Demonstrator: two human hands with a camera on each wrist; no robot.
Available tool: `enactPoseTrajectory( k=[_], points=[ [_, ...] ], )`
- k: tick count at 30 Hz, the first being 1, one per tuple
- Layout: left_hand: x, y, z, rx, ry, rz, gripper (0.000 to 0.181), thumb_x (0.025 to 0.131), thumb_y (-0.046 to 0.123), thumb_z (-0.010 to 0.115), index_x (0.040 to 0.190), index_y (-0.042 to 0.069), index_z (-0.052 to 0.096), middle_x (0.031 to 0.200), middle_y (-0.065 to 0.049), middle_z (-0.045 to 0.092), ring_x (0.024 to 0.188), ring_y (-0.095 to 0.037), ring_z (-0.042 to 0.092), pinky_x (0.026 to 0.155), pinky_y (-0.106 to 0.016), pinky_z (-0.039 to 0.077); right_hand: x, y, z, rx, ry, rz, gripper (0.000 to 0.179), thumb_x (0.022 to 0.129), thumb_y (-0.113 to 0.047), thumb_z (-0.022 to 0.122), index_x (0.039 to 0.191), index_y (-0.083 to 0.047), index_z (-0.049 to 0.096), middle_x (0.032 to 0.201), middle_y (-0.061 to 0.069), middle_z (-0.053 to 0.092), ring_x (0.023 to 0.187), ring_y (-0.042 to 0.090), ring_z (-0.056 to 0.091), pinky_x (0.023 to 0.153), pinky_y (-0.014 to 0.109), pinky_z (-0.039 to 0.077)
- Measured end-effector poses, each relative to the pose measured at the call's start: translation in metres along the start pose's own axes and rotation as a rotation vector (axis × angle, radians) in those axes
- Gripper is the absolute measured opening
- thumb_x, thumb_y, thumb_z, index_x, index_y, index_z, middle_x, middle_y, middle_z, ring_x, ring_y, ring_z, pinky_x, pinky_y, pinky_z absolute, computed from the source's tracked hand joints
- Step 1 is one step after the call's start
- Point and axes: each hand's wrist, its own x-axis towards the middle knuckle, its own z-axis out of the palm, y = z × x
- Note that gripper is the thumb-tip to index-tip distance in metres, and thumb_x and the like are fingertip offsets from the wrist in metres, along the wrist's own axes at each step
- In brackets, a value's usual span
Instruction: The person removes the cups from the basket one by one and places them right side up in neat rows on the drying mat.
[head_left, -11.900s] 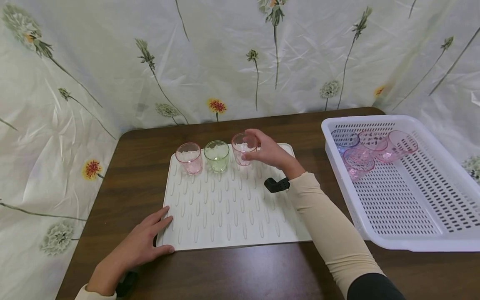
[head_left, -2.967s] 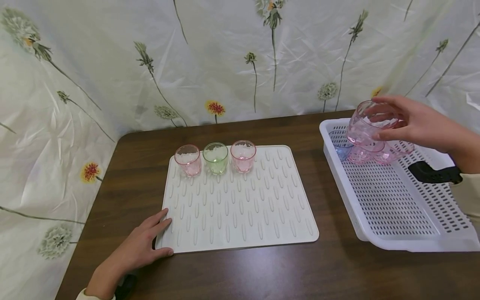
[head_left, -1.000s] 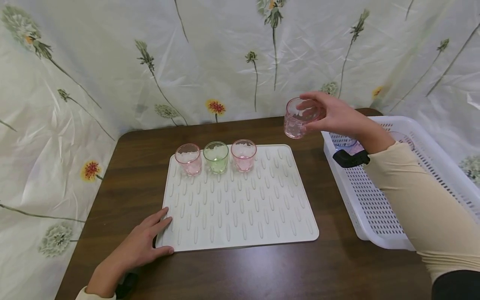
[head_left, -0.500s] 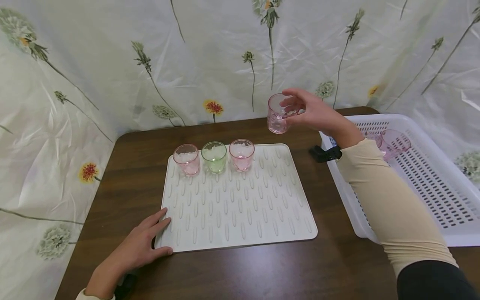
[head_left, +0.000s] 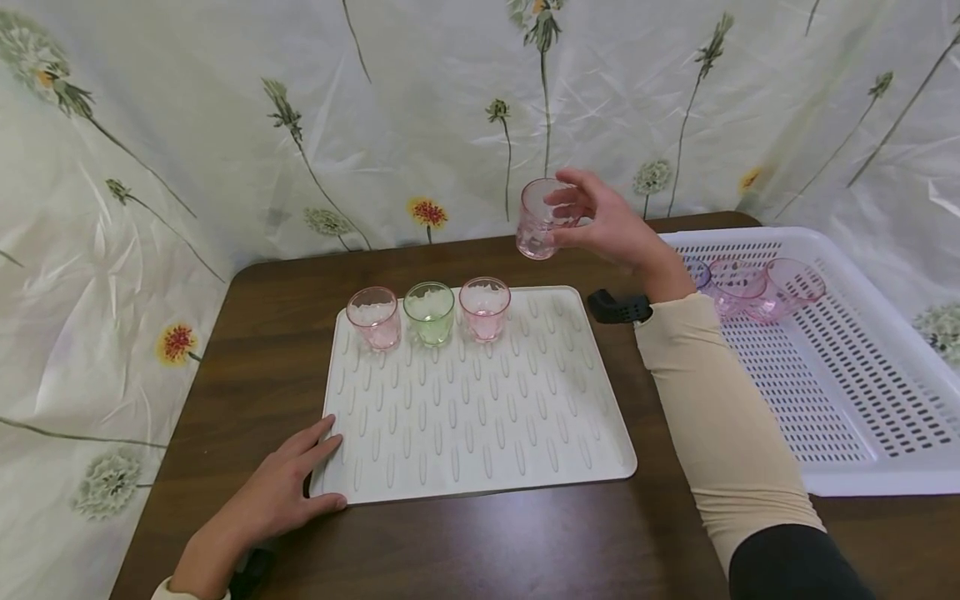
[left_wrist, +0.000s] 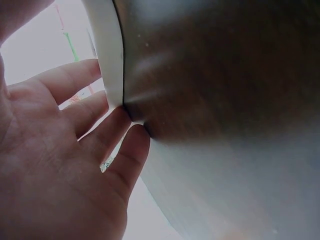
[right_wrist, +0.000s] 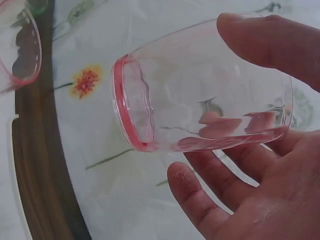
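In the head view my right hand [head_left: 603, 225] grips a clear pink tumbler [head_left: 536, 221] in the air over the table's back edge. The right wrist view shows the thumb on one side of the glass [right_wrist: 200, 100] and the fingers on the other. On the white ridged mat [head_left: 480, 417], a pink glass [head_left: 375, 321], a green glass [head_left: 430, 315] and another pink glass [head_left: 485, 311] stand in a row along the far edge. My left hand [head_left: 281, 479] rests at the mat's near left corner, fingers extended, fingertips touching the mat's edge [left_wrist: 112, 55].
A white perforated basket [head_left: 832, 483] stands on the right of the brown table [head_left: 487, 550]. Pink glasses [head_left: 791, 292] and a bluish one [head_left: 699, 273] sit in its far left part, partly hidden by the right arm. A flowered curtain [head_left: 450, 100] hangs behind the table.
Earlier my right hand let go of the third glass in the row, then lifted another pink glass from the basket. It has since carried it leftward. My left hand has stayed put.
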Motion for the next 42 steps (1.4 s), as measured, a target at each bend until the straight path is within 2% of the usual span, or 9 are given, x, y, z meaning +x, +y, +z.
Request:
enactPoseTrajectory(
  k=[10,18,23,26,29,33,42],
  points=[
    [0.0,-0.001,0.001,0.001,0.014,0.003,0.08,0.077,0.044,0.082,0.141,0.006,0.055,0.157,-0.016,0.04,0.139,-0.041,0.044,0.104,-0.058,0.044,-0.011,0.019,0.019,0.169,0.067,0.067,0.082,0.086,-0.002,0.069,0.155,-0.008,0.024,0.152,0.018,0.044,0.135,0.031,0.047,0.089,0.016,0.047],
    [-0.001,-0.001,0.001,0.001,0.024,0.013,0.081,0.076,0.047,0.082,0.141,0.007,0.056,0.156,-0.015,0.041,0.138,-0.041,0.045,0.103,-0.058,0.045,-0.021,0.043,0.035,0.113,0.092,0.08,0.079,0.09,-0.003,0.068,0.155,-0.007,0.024,0.153,0.018,0.044,0.13,0.029,0.048,0.085,0.013,0.045],
    [0.0,-0.002,0.002,0.003,0.027,0.016,0.081,0.076,0.046,0.082,0.141,0.006,0.056,0.156,-0.016,0.041,0.138,-0.042,0.045,0.102,-0.059,0.045,-0.027,0.059,0.045,0.097,0.102,0.105,0.082,0.089,-0.004,0.07,0.156,-0.009,0.023,0.154,0.017,0.044,0.134,0.031,0.045,0.086,0.014,0.044],
    [0.0,-0.002,0.001,0.001,0.02,0.012,0.081,0.077,0.046,0.082,0.141,0.005,0.055,0.157,-0.016,0.04,0.138,-0.042,0.044,0.103,-0.059,0.044,-0.03,0.067,0.05,0.089,0.101,0.118,0.082,0.089,-0.005,0.071,0.156,-0.009,0.024,0.154,0.016,0.044,0.136,0.032,0.044,0.091,0.019,0.045],
    [0.001,-0.002,0.001,-0.002,0.011,0.001,0.081,0.077,0.047,0.082,0.141,0.006,0.055,0.157,-0.016,0.039,0.139,-0.041,0.043,0.104,-0.059,0.044,-0.032,0.075,0.055,0.09,0.098,0.129,0.081,0.089,-0.006,0.072,0.155,-0.009,0.026,0.154,0.015,0.045,0.139,0.032,0.043,0.102,0.034,0.047],
    [0.001,-0.001,0.0,0.0,0.01,0.006,0.082,0.076,0.048,0.082,0.141,0.006,0.055,0.157,-0.016,0.04,0.139,-0.041,0.044,0.104,-0.059,0.044,-0.034,0.085,0.061,0.081,0.09,0.152,0.081,0.088,-0.006,0.072,0.155,-0.008,0.026,0.154,0.017,0.045,0.143,0.034,0.04,0.112,0.052,0.04],
    [0.001,-0.001,0.0,-0.001,0.003,0.006,0.082,0.076,0.047,0.082,0.142,0.006,0.055,0.157,-0.016,0.04,0.139,-0.041,0.043,0.104,-0.059,0.044,-0.038,0.097,0.068,0.062,0.085,0.187,0.081,0.087,-0.01,0.074,0.154,-0.01,0.028,0.153,0.015,0.046,0.141,0.036,0.041,0.112,0.056,0.039]
  ],
)
